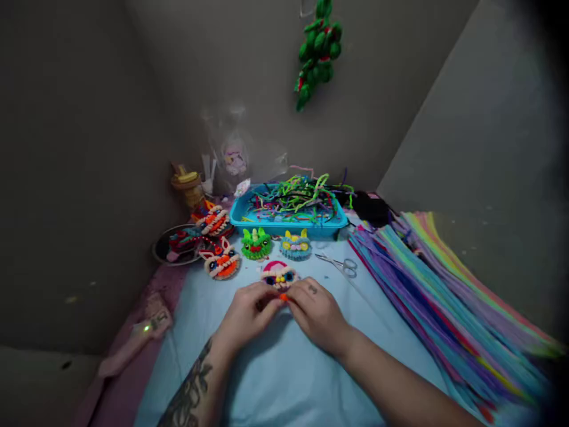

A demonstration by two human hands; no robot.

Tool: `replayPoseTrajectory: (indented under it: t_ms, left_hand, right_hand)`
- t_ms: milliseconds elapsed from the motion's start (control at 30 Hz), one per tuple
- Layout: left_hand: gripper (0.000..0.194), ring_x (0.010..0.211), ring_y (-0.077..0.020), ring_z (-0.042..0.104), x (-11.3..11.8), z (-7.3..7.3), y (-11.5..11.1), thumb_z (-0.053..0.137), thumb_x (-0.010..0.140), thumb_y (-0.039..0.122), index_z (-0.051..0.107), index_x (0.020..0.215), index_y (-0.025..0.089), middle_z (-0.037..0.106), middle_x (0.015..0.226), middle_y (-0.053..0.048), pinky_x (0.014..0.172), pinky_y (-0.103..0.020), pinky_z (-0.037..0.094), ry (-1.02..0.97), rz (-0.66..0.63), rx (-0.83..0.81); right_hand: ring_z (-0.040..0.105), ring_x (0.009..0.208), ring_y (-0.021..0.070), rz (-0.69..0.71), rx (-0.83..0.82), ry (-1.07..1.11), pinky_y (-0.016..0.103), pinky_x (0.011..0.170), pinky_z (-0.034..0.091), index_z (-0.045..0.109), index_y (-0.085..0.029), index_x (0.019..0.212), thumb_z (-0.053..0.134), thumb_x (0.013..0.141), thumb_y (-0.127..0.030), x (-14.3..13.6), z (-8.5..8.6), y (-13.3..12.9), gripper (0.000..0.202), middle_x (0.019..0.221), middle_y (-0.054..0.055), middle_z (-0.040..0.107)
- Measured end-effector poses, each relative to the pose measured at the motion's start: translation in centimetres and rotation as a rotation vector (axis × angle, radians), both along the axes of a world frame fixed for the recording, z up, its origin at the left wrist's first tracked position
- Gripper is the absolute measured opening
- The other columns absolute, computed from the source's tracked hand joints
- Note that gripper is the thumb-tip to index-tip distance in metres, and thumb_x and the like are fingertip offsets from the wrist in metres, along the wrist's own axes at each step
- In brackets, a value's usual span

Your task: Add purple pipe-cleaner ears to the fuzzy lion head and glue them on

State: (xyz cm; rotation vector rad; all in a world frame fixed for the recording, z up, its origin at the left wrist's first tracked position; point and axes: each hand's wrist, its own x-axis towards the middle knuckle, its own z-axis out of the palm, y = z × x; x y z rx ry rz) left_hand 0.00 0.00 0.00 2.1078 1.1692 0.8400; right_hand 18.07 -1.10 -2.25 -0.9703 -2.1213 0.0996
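My left hand [253,309] and my right hand [316,311] meet over the middle of the light-blue cloth. Between their pinched fingertips is a small orange fuzzy piece [283,297], mostly covered by the fingers. Just beyond lies a pink and white lion-head craft [278,275] with blue eyes and yellow bits; the fingers overlap its near edge. Farther back sit a green lion head [256,244] and a blue and yellow one [296,245]. To the left is an orange and cream lion head [223,261].
A blue tray [288,228] of pipe-cleaner scraps stands at the back. Scissors [340,264] lie right of the crafts, with long coloured pipe cleaners [440,296] fanned beyond. A glue gun [142,335] rests at left, near a round dish [176,244]. Green decorations [320,56] hang on the wall.
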Motion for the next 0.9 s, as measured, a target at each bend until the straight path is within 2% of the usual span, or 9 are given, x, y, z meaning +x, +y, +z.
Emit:
replayPoseTrajectory:
  t_ms: [133, 267, 900]
  left_hand:
    - [0.013, 0.073, -0.0140, 0.063, -0.01, -0.31, -0.13, 0.056, 0.086, 0.022, 0.068, 0.089, 0.017, 0.070, 0.082, -0.004, 0.068, -0.023, 0.046, 0.003, -0.016, 0.021]
    - [0.015, 0.073, -0.0140, 0.062, 0.05, -0.35, -0.16, 0.056, 0.086, 0.020, 0.065, 0.097, 0.017, 0.070, 0.084, -0.004, 0.066, -0.023, 0.046, 0.005, -0.002, 0.028]
    - [0.011, 0.069, -0.0128, 0.060, 0.14, -0.38, 0.10, 0.052, 0.088, 0.019, 0.063, 0.087, 0.018, 0.067, 0.078, -0.002, 0.064, -0.022, 0.044, 0.048, -0.018, 0.030]
  right_hand:
    - [0.056, 0.085, 0.0219, 0.008, -0.010, 0.004, 0.037, 0.079, 0.050, 0.060, -0.017, 0.095, 0.052, 0.089, -0.010, 0.22, 0.10, 0.00, 0.013, 0.090, 0.009, 0.067]
    - [0.056, 0.085, 0.0214, 0.013, -0.018, 0.013, 0.037, 0.080, 0.050, 0.061, -0.018, 0.100, 0.051, 0.090, -0.011, 0.23, 0.16, 0.02, 0.016, 0.090, 0.008, 0.067]
    - [0.054, 0.086, 0.0235, 0.025, -0.125, -0.013, 0.040, 0.078, 0.050, 0.059, -0.016, 0.093, 0.049, 0.090, -0.012, 0.03, -0.10, 0.40, 0.012, 0.088, 0.009, 0.064]
